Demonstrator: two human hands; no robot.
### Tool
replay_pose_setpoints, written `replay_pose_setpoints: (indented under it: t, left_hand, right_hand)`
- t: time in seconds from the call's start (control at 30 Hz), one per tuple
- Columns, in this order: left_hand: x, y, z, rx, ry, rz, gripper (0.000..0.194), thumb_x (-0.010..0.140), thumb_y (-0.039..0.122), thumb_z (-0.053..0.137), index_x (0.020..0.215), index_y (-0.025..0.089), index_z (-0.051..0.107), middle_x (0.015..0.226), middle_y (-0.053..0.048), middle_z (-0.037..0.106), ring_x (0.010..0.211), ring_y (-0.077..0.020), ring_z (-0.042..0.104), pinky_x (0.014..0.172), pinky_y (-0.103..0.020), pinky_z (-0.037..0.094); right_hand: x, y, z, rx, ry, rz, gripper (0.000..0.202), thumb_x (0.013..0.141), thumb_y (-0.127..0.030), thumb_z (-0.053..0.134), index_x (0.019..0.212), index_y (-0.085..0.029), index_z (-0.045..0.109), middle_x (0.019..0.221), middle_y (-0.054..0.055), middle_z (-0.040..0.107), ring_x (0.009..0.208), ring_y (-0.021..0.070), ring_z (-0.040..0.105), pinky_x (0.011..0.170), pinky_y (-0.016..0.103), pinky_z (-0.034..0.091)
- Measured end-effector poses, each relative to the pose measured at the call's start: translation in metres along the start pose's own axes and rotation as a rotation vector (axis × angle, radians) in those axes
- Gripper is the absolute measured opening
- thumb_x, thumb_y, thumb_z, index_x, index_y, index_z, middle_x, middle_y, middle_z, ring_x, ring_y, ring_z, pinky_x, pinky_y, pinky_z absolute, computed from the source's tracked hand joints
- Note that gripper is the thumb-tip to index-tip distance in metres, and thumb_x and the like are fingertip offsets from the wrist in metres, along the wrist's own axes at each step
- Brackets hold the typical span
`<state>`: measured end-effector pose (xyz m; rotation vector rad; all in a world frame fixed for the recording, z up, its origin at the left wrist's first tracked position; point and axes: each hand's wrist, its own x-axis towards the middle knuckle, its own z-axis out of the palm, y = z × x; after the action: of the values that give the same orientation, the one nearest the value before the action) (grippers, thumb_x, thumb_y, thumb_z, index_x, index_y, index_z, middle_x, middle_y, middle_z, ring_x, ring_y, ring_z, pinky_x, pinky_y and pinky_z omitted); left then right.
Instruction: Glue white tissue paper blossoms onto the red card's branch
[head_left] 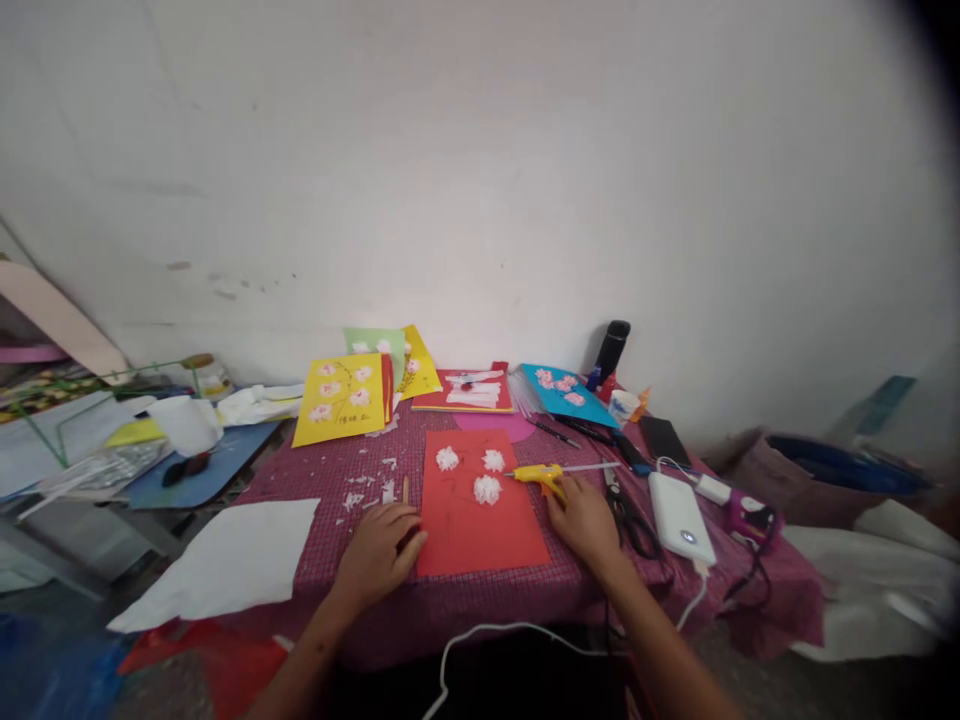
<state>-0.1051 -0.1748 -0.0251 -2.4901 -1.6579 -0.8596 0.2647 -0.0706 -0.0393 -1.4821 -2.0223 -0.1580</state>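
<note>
A sheet of red paper point(480, 545) lies in front of me with three fluffy white flowers on its upper half, one of them a white flower point(487, 489) near the middle. My right hand point(585, 522) grips a yellow hot glue gun point(538, 474) at the sheet's right edge. Its nozzle points left, close to the flowers, and a glue stick point(592, 467) sticks out of its back. By the left edge of the sheet rests my left hand point(381, 548), thumb apart from the loosely bent fingers, with nothing visible in it. A pencil point(406, 489) lies just beyond it.
Black scissors point(634, 515), a white power bank point(681, 518) and a paper cup point(622, 405) sit to the right. Finished-looking yellow point(341, 395) and blue flower cards point(568, 392) stand at the back. White paper scraps point(354, 500) and a white sheet point(225, 555) lie left. A white cable point(517, 627) crosses the front.
</note>
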Motion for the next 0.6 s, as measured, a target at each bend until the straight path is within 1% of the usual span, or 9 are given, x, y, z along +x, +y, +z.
replay_pose_setpoints:
  t: [0.13, 0.3, 0.6]
  left_hand:
    - [0.0016, 0.0029, -0.0025, -0.029, 0.013, -0.022, 0.019, 0.098, 0.032, 0.055, 0.104, 0.023, 0.071, 0.110, -0.007, 0.072, 0.108, -0.0249, 0.065, 0.099, -0.047, 0.049]
    - [0.0020, 0.0032, -0.0027, -0.034, 0.031, 0.005, 0.019, 0.098, 0.031, 0.053, 0.101, 0.022, 0.070, 0.106, -0.007, 0.072, 0.103, -0.0240, 0.065, 0.096, -0.045, 0.050]
    - [0.0017, 0.0046, -0.0016, 0.015, 0.045, -0.067, 0.017, 0.096, 0.025, 0.053, 0.094, 0.022, 0.070, 0.099, -0.005, 0.072, 0.097, -0.0233, 0.065, 0.094, -0.042, 0.049]
  right_hand:
    - [-0.0012, 0.0007, 0.0015, -0.049, -0.062, 0.024, 0.025, 0.091, -0.019, 0.055, 0.112, -0.016, 0.068, 0.105, 0.013, 0.073, 0.100, 0.0264, 0.067, 0.089, 0.035, 0.048]
    - [-0.0016, -0.0001, -0.0002, -0.085, -0.102, 0.037, 0.027, 0.092, -0.019, 0.054, 0.116, -0.015, 0.066, 0.108, 0.013, 0.073, 0.101, 0.0268, 0.067, 0.089, 0.036, 0.048]
    - [0.0006, 0.0002, -0.0016, -0.097, -0.110, 0.031, 0.024, 0.090, -0.013, 0.053, 0.109, -0.014, 0.067, 0.104, 0.014, 0.073, 0.099, 0.0261, 0.068, 0.088, 0.034, 0.048]
